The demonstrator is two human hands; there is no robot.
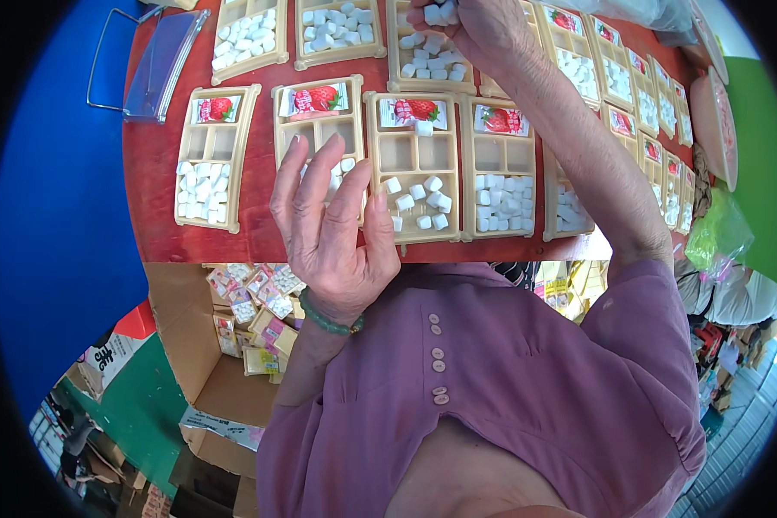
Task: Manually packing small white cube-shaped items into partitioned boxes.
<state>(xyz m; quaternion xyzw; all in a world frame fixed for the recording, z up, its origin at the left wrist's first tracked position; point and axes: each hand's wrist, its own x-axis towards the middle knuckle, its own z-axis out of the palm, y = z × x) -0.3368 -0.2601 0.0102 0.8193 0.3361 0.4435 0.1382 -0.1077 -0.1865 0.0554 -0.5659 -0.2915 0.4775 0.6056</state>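
My left hand, with a green bead bracelet on its wrist, is spread palm down over the front edge of two cream compartment trays. Its fingers partly hide one tray and touch or hover over the edge of the tray beside it. That second tray holds a strawberry-print packet and a few white marshmallows; one more lies against the packet. At the top of the view my right hand pinches several white marshmallows above a back-row tray.
More trays with marshmallows and packets stand in rows on the red table. At the left is a clear plastic bin; at the right, a pink basin and a green plastic bag. Below the table edge, a cardboard box holds packed trays.
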